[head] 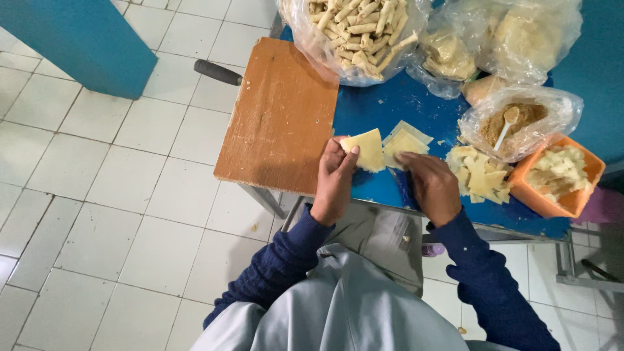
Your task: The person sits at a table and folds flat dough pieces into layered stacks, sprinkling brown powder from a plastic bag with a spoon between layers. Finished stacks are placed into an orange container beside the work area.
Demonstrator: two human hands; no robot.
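From the head camera we see a blue table (390, 107) with bags and a tub on it. A big clear bag (354, 36) at the top is full of thin rolled sticks. Next to it, two more clear bags (513, 32) hold pale crumbly stuff; we cannot tell what kind. A smaller bag (520, 120) holds brown powder with a white spoon (507, 123) in it. An orange tub (559, 185) at the right is filled with pale chunks, and a pile of cut pale sheets (481, 175) lies just beside it. A wooden board (279, 117) rests on the table's left side. Our left hand (335, 179) is curled around a pale square wrapper (367, 149), pinching its edge. Our right hand (432, 185) lies palm down, fingers bent, touching a small stack of wrappers (404, 142) just beside the held one.
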